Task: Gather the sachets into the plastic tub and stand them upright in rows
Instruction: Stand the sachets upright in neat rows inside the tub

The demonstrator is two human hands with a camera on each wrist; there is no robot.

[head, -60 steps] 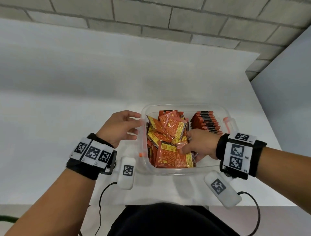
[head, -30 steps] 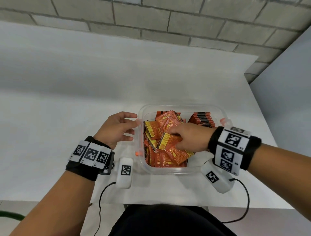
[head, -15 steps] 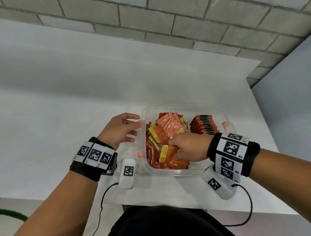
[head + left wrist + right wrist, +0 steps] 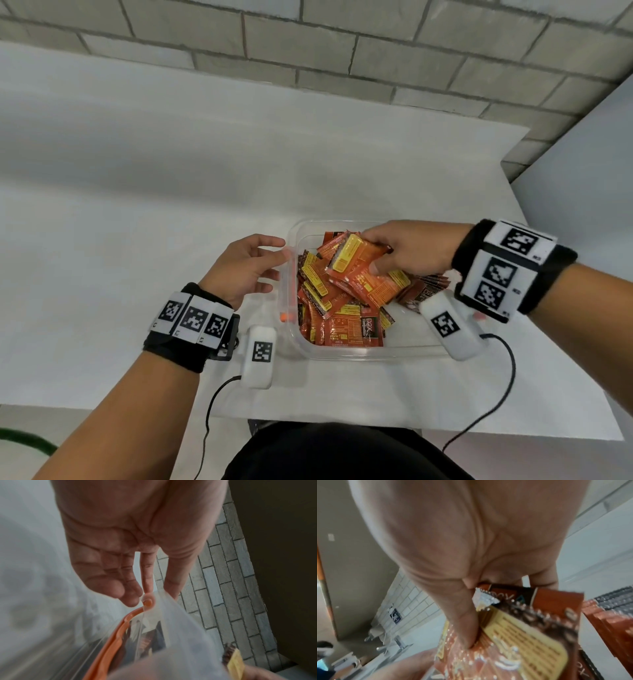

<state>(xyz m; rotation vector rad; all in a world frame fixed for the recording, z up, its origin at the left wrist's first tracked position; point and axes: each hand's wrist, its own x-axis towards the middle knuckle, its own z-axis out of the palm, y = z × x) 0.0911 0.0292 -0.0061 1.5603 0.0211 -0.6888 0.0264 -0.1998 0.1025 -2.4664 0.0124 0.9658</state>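
A clear plastic tub [image 4: 363,353] with orange clips sits on the white table, holding a loose pile of orange sachets [image 4: 339,318]. My right hand [image 4: 407,255] hovers over the tub and pinches a small bunch of sachets [image 4: 359,267], thumb pressed on top of the sachets [image 4: 513,635]. A row of upright sachets [image 4: 611,612] stands at the tub's right side, mostly hidden behind my wrist in the head view. My left hand [image 4: 245,267] rests with straight fingers against the tub's left wall; in the left wrist view its fingertips [image 4: 130,596] touch the orange clip [image 4: 120,631].
The white table [image 4: 137,274] stretches left and back toward a grey brick wall [image 4: 342,51]. The table's near edge runs just below the tub. Cables from the wrist units [image 4: 452,329] trail over the near edge.
My right hand has risen out of the loose pile toward the tub's back, lifting a bunch of sachets with it. The left hand stays against the tub's left wall.
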